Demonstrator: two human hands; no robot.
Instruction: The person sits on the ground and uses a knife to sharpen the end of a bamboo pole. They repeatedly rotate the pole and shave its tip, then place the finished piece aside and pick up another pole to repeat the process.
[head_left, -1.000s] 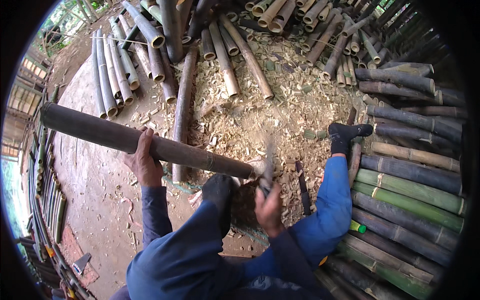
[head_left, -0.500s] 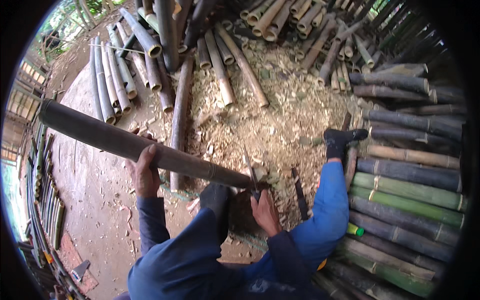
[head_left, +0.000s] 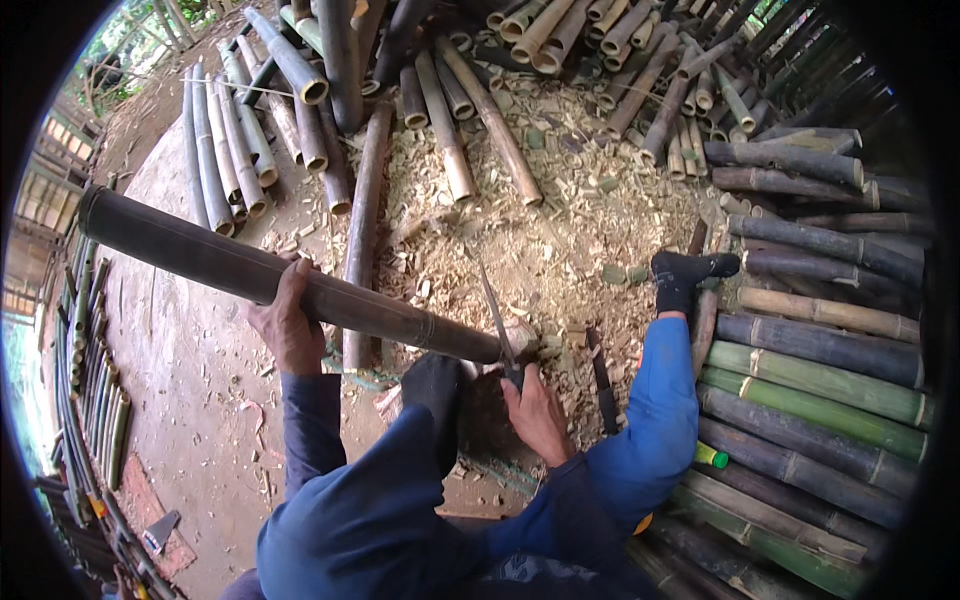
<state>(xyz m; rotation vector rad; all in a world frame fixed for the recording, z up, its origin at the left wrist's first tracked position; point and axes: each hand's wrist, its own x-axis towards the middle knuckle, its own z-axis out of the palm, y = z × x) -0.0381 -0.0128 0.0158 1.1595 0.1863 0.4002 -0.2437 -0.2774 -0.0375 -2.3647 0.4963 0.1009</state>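
The left hand (head_left: 288, 325) is closed around the long dark bamboo pole (head_left: 270, 275), which lies across the lap, its near end resting by the black-socked knee (head_left: 435, 385). The right hand (head_left: 535, 412) is clenched on the handle of a narrow steel blade (head_left: 496, 318) standing at the pole's cut end. Risk: a glancing blade could slip toward the knee or the left wrist if the pole rolls. No labels visible; a small yellow bottle with green cap (head_left: 708, 456) lies beside the blue trouser leg (head_left: 650, 420).

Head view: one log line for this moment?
left hand: gripping dark bamboo pole | right hand: holding knife at pole's near end | ground: wood chips
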